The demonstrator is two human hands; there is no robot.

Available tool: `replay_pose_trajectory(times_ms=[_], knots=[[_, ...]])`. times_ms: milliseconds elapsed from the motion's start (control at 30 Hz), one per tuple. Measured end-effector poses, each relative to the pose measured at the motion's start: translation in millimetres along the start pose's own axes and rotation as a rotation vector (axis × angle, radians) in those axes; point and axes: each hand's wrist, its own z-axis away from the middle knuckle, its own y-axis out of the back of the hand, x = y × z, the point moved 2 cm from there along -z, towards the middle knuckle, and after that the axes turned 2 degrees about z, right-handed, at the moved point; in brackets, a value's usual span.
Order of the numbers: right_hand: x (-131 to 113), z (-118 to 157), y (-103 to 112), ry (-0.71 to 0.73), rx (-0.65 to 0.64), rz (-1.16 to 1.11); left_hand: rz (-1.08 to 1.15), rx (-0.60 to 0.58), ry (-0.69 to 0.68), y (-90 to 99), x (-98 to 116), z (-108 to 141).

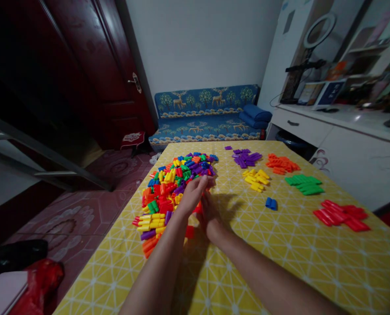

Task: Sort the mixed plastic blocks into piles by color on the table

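Observation:
My left hand (195, 192) reaches over the right side of a mixed pile of bullet-shaped plastic building blocks (168, 189), its fingers stretched out to the right. Close beside it, a little lower, my right hand (209, 213) stands on edge at the pile's border, with its fingertips partly hidden behind the left hand. A red block (198, 207) shows between the two hands; I cannot tell whether it is gripped or merely touched. Blocks of red, yellow, green, blue, purple and orange lie jumbled in the pile, partly covered by my left forearm.
Right of the hands lie single-colour groups: purple blocks (245, 158), yellow blocks (255, 179), orange blocks (282, 163), green blocks (304, 184), red blocks (342, 214) and a small blue group (271, 203). A yellow patterned cloth (247, 258) covers the table. Beyond stands a blue sofa (201, 122).

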Motion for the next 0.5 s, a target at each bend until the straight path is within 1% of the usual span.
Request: replay_pose_trajectory(times_ms=[67, 133, 200, 267, 333, 400, 500], knots=[[9, -8, -1, -0.056, 0.064, -0.099, -0.135, 0.069, -0.018, 1.7, 2, 3], [16, -13, 7, -0.15, 0.116, -0.208, -0.316, 0.167, -0.034, -2.2, 0, 11], [22, -16, 19, -0.263, 0.194, -0.347, -0.552, 0.25, -0.068, -12.4, -3, 22], [27, -18, 33, -0.349, 0.278, -0.443, -0.81, 0.277, -0.098, -26.6, -8, 33], [31, -19, 43, -0.408, 0.35, -0.5, -0.999, 0.294, -0.074, -39.1, -15, 39], [34, -20, 50, -0.437, 0.385, -0.543, -1.11, 0.323, -0.033, -46.4, -23, 40], [34, -21, 53, -0.442, 0.391, -0.582, -1.189, 0.354, 0.014, -47.1, -33, 32]])
